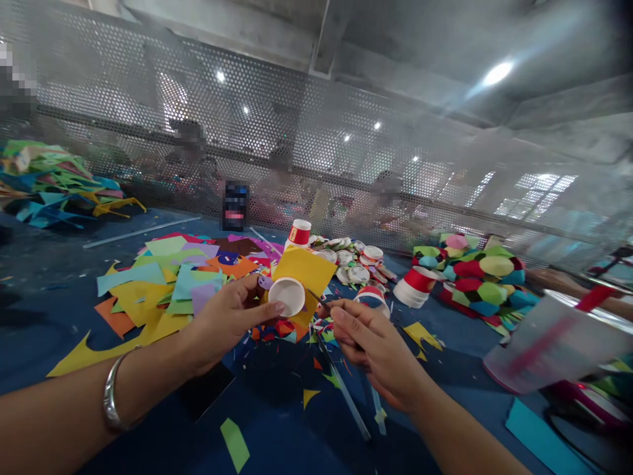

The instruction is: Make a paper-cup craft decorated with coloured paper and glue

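Note:
My left hand (230, 310), fingers closed, pinches a small paper cup (287, 297) with its round white end facing me. A yellow paper sheet (306, 267) lies right behind the cup, seemingly in the same grip. Something small and purple (266, 282) shows at my left fingertips. My right hand (368, 340) is closed on a thin dark pointed tool (319, 300), whose tip reaches the yellow sheet just right of the cup. Its exact kind is hidden by my fingers.
Coloured paper pieces (143, 290) heap at left. Red-and-white cups (419, 280), round discs (359, 254) and colourful paper balls (487, 270) stand beyond and right. Clear sticks (351, 402) lie near my right hand. A translucent drink cup (548, 343) stands at right; perforated screen behind.

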`<state>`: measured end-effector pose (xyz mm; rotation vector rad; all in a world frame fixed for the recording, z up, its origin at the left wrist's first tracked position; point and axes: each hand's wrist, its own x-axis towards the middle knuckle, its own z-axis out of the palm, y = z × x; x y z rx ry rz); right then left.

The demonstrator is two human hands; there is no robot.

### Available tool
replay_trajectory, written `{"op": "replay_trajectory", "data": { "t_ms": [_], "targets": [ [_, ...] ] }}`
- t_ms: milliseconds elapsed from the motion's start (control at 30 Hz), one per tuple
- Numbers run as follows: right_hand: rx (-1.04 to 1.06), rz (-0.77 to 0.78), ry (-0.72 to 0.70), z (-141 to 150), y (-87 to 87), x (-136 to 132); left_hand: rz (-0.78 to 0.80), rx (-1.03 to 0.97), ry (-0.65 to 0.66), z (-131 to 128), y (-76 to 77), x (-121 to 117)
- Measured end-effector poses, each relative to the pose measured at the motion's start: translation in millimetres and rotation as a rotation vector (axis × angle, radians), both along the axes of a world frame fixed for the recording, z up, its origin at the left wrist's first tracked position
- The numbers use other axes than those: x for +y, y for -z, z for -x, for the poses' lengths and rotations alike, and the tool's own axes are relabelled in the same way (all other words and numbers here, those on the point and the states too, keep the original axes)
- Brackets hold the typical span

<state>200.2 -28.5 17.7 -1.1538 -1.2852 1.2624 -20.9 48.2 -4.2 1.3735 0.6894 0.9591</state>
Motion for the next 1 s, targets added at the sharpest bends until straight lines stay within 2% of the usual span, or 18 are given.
{"op": "replay_trajectory", "data": {
  "t_ms": [200, 533, 700, 1000],
  "targets": [
    [0.015, 0.000, -0.004, 0.5, 0.6, -1.2, -0.064, 0.044, -0.025, 2.1, 1.7, 1.2],
    [-0.004, -0.002, 0.000, 2.2, -1.3, -1.9, -0.030, 0.021, -0.008, 0.3, -4.6, -4.2],
    [-0.010, 0.000, -0.009, 3.6, -2.2, -2.5, 0.096, -0.018, 0.113, -0.4, -7.3, -11.2],
    [-0.016, 0.005, -0.008, 5.0, -2.4, -3.3, 0.249, -0.045, 0.188, -4.0, -8.9, -21.3]
  ]
}}
